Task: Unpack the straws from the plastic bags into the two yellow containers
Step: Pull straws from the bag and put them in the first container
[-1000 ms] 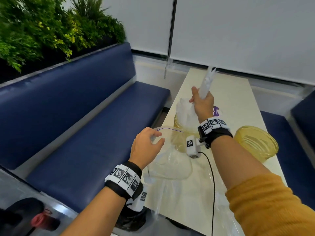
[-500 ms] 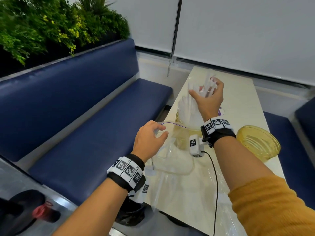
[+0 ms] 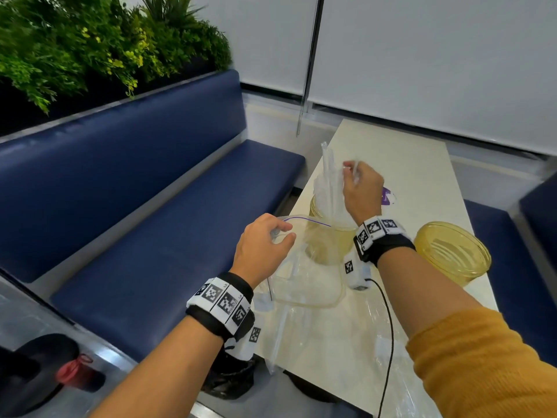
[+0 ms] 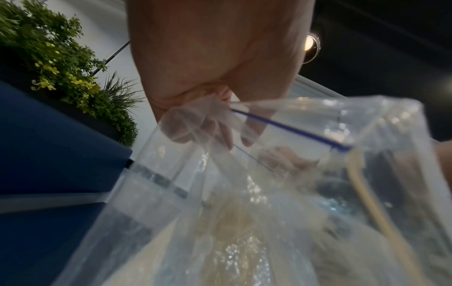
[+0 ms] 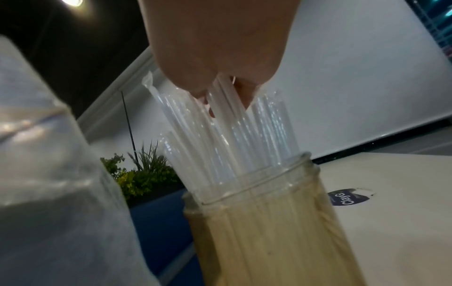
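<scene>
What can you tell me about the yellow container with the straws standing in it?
The yellow container is a translucent, amber-tinted plastic jar with a clearer round rim, standing upright on the pale table near its left edge. It is packed with clear wrapped straws that stick well above the rim. The right hand touches the straw tops. The plastic bag hangs in front of it.

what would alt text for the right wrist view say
Seen from below, the right hand reaches down into a bundle of clear wrapped straws standing in a yellow container on a pale table. A clear plastic bag blurs the left edge.
</scene>
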A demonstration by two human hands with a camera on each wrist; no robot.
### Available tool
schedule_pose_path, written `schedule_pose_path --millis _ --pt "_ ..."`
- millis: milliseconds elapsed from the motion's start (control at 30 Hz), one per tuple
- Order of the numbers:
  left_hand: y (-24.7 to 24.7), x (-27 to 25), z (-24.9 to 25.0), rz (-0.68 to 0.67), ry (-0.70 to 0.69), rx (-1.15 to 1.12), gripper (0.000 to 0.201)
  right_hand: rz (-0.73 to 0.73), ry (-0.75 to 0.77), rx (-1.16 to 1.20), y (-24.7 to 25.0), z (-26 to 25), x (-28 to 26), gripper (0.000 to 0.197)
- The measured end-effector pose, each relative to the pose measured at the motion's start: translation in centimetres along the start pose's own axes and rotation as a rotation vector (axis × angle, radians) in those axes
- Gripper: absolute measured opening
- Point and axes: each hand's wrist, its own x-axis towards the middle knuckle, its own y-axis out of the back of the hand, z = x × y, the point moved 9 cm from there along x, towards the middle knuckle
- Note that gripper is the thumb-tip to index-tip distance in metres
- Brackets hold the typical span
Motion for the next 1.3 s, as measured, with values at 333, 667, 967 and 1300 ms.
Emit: schedule_pose_path --millis 333,667,967,1300 --pt "0.3 -0.2 0.1 -0.001 -0.016 -0.012 0.019 -0.064 0.351 -0.206 -0.6 -8.5 3.5 0.037" --pt "0.7 -0.9 0.1 -0.011 -0.026 0.002 0.02 -0.471 0.201 -0.556 -5.7 -3.5 0.7 0.034" --pt "0.4 -1.6 0.6 -0.088 0.011 -0.005 0.028 -0.576 0.044 -0.616 -3.2 -0.1 -0.4 0.037" --pt "-0.3 -3.1 2.7 -0.067 -0.074 -0.053 0.053 -0.526 0.054 -0.46 -1.0 -9.9 -8.4 0.032"
